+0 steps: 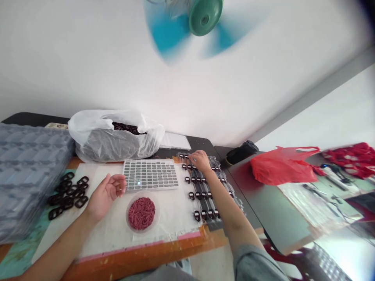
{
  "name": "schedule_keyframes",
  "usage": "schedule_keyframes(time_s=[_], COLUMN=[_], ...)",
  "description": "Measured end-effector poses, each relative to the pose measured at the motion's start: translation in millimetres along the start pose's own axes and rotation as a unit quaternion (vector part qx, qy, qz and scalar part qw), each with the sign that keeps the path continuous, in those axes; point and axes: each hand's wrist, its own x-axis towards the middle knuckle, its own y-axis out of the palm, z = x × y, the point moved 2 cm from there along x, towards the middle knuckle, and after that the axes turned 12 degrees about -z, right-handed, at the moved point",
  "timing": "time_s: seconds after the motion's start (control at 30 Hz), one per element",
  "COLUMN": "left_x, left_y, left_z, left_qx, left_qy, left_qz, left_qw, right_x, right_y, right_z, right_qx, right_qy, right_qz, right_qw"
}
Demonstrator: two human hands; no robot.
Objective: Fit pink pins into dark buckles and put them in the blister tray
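My left hand (104,194) hovers palm up by the left edge of a white tray (150,188), fingers loosely curled and apart, nothing in it. The tray carries rows of small grey rectangular pieces. On the right, my right hand (199,160) reaches to the back row of a clear plastic tray (217,226). Its fingertips are closed at a small black part with a pale window (186,156); the fingers partly hide it. Similar black parts (197,215) sit in rows there. A round tub (158,212) of short dark red pieces (141,213) stands nearer me.
Loose black oval rings (68,201) lie left of my left hand. Stacked clear trays (32,175) border the far left. Behind stands a white plastic bag (117,144) of dark parts. A red bag (284,166) rests on the right-hand table; a fan (205,17) spins overhead.
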Motion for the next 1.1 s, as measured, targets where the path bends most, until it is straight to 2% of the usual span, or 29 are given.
schedule_keyframes(time_s=[0.17,0.23,0.3,0.37,0.43,0.5,0.53,0.6,0.67,0.73,0.83,0.93,1.0,1.1], left_x=[4,3,-1,-9,-19,-28,-31,-36,-38,-39,-40,-40,-38,-33], left_y=[-0.1,-0.7,-3.5,-9.0,-18.9,-33.4,-41.8,-59.3,-74.2,-83.3,-85.9,-83.9,-84.4,-88.8], left_z=[0,-7,-24,-46,-68,-82,-85,-83,-76,-70,-65,-65,-66,-70], left_qx=[0.021,0.063,0.152,0.297,0.473,0.599,0.641,0.690,0.716,0.735,0.760,0.772,0.770,0.744], left_qy=[0.036,0.092,0.187,0.292,0.359,0.387,0.388,0.370,0.341,0.322,0.311,0.307,0.306,0.316], left_qz=[0.004,-0.013,-0.037,-0.048,-0.062,-0.070,-0.059,-0.021,0.003,-0.001,-0.012,-0.008,0.005,0.027], left_qw=[0.999,0.994,0.970,0.908,0.802,0.697,0.660,0.622,0.609,0.597,0.571,0.556,0.560,0.589], right_x=[-2,-3,-5,-7,-9,-10,-11,-13,-15,-17,-21,-27,-31,-36], right_y=[-5,-7,-10,-10,-10,-14,-18,-31,-46,-61,-81,-94,-99,-105], right_z=[5,8,10,8,7,11,16,34,61,92,134,162,173,185], right_qx=[-0.023,-0.019,-0.006,0.010,0.022,0.009,0.000,-0.009,0.009,0.043,0.093,0.131,0.156,0.201], right_qy=[-0.009,-0.016,-0.022,-0.021,-0.017,-0.010,-0.005,0.002,-0.005,-0.027,-0.056,-0.067,-0.062,-0.043], right_qz=[0.013,0.015,0.012,0.002,-0.011,-0.050,-0.078,-0.136,-0.177,-0.197,-0.205,-0.194,-0.186,-0.176], right_qw=[1.000,1.000,1.000,1.000,1.000,0.999,0.997,0.991,0.984,0.979,0.973,0.970,0.968,0.963])
